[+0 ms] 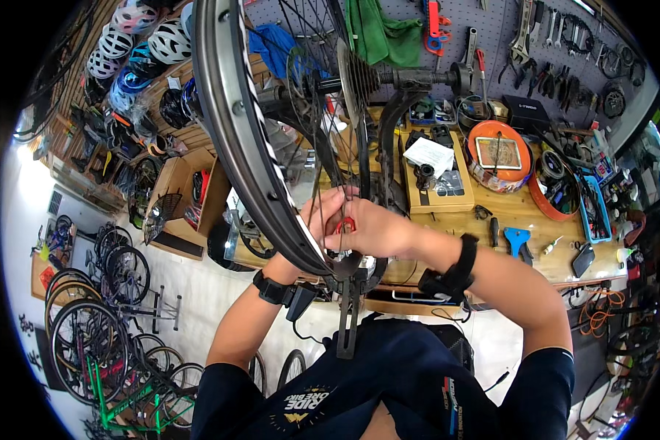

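A bicycle wheel stands upright in a black truing stand (390, 128), its rim (231, 136) slanting toward me and its cassette (356, 77) at the hub. My right hand (380, 229) is closed, pinching a small red spoke wrench (347, 225) among the spokes low on the wheel, close to the rim. Right beside it, on the rim side, my left hand (321, 208) has its fingers bent in at the spokes, seemingly gripping one. Spokes and the rim partly cover that hand. Below both hands, a slotted metal arm (348, 315) of the stand points toward my chest.
On the wooden workbench (447, 246) lie an open cardboard box (436, 183), an orange round tray (500, 155), a blue scraper-like tool (517, 240) and a phone (583, 259). Tools hang on the pegboard (484, 44) behind. Helmets (170, 42) and parked bicycles (95, 330) fill the left side.
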A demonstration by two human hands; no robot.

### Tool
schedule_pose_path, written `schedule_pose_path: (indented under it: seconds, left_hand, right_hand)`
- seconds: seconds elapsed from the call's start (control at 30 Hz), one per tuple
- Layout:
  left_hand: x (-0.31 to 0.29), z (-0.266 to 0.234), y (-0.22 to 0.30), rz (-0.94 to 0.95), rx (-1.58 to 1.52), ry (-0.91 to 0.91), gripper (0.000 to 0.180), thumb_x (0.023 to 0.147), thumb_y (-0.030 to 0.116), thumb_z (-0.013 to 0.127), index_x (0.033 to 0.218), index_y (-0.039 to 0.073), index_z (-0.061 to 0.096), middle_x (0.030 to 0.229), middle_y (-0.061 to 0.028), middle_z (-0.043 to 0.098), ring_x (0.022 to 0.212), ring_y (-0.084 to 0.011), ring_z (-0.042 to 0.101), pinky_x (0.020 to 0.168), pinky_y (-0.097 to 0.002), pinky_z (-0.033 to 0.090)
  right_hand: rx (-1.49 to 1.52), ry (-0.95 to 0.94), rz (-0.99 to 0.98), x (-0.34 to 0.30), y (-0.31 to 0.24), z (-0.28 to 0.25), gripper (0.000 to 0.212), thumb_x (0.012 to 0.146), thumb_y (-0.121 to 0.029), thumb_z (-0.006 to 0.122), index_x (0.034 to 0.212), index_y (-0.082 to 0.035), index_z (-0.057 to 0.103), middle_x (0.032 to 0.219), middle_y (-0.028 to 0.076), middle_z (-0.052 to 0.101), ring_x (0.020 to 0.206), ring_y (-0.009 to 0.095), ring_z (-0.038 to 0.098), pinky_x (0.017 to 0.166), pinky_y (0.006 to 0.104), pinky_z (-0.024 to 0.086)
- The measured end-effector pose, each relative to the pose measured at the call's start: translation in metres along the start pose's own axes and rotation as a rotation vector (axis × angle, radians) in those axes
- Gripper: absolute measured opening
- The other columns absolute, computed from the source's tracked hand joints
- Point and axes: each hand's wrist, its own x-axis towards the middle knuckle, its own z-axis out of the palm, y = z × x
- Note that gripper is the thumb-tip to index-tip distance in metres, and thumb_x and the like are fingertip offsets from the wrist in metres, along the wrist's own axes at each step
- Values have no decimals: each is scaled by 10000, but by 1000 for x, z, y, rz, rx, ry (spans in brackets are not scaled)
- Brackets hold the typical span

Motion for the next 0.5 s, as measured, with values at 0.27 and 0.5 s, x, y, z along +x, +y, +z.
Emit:
schedule_pose_path:
  seconds: [0.27, 0.5]
  left_hand:
    - [3, 19, 7, -19, -77, -35, 410, 978, 328, 520, 1174, -31, 543, 1079, -109, 618, 944, -161, 624, 861, -297, 508]
    - [1, 12, -1, -1, -72, 29, 409, 985, 267, 531, 1309, 22, 483, 1158, -105, 607, 1026, -170, 618, 875, -310, 512]
  right_hand:
    - [605, -323, 82, -17, 26, -29, 238, 956, -298, 597, 974, -61, 599, 782, 2, 580, 675, 79, 556, 610, 220, 453]
    - [-482, 399, -28, -20, -6, 8, 370, 826, -339, 743, 890, 10, 639, 729, 115, 634, 633, 150, 610, 586, 290, 481]
